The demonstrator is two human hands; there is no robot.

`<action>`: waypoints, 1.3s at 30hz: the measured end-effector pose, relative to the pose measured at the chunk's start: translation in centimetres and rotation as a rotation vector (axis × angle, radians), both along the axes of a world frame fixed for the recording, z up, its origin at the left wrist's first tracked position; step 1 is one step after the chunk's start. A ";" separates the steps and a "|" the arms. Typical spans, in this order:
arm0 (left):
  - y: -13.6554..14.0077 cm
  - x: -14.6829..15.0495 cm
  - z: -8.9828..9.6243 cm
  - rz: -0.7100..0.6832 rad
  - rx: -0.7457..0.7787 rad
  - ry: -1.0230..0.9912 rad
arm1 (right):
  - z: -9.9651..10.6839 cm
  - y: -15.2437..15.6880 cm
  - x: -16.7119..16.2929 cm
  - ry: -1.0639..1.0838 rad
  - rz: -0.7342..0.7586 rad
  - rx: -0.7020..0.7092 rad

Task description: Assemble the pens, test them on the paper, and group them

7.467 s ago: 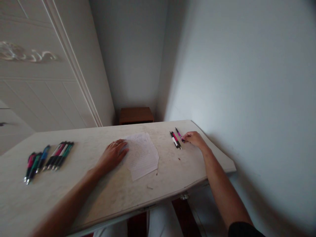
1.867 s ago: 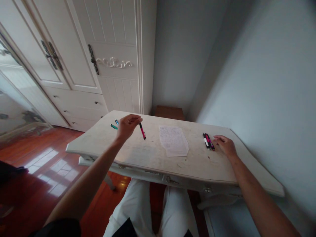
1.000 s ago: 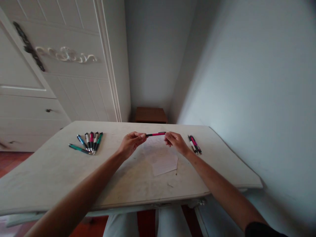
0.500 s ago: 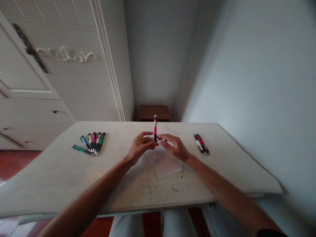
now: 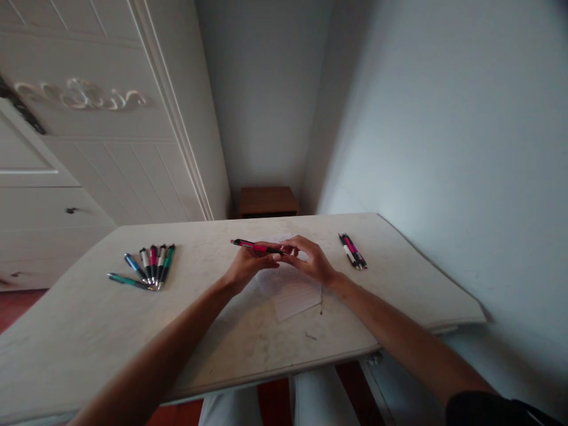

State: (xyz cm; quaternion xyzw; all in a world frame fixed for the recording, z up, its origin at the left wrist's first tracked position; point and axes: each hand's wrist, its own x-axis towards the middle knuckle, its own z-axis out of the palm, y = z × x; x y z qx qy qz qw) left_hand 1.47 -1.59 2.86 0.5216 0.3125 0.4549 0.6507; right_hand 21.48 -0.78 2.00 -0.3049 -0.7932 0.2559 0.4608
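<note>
A pink and black pen (image 5: pixel 254 245) lies nearly level above the middle of the table, its clip end pointing left. My left hand (image 5: pixel 243 269) is closed around its middle, with the thumb along the near side. My right hand (image 5: pixel 314 261) has thumb and fingertips pinched at the pen's black right end; the very tip is hidden there. Under both hands lie sheets of lined paper (image 5: pixel 295 299), partly covered by them.
On the table (image 5: pixel 204 349), a fan of several pens (image 5: pixel 153 266) lies at left. A small bundle of pens (image 5: pixel 352 251) lies at right. A white cabinet (image 5: pixel 110 171) stands at left, a wall (image 5: pixel 444 148) at right, and a brown wooden stand (image 5: pixel 268 200) beyond the far edge.
The pen has tipped from upright to nearly level, its clip end swinging left. My right fingers have closed in on its other end. The view has turned slightly right.
</note>
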 end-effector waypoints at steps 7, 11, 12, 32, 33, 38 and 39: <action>-0.7 -0.3 0.7 -0.030 -0.088 -0.104 | 0.9 -0.1 0.4 0.052 -0.080 0.003; -0.3 -1.2 1.1 0.166 -0.120 -0.120 | 0.5 0.1 0.6 0.095 -0.157 -0.122; -0.1 -1.5 1.1 0.198 -0.118 -0.113 | 0.3 0.2 0.6 0.109 -0.175 -0.155; -0.4 -1.3 0.0 0.389 0.257 0.452 | -0.6 1.1 1.7 0.042 -0.369 -0.230; -0.4 -1.3 0.0 0.398 0.270 0.478 | -0.6 1.1 1.7 0.044 -0.366 -0.230; -0.6 -1.6 -0.4 0.421 0.353 0.581 | -0.6 0.8 1.6 0.026 -0.328 -0.219; -0.6 -1.7 -0.5 0.424 0.355 0.589 | -0.6 0.8 1.6 0.018 -0.312 -0.208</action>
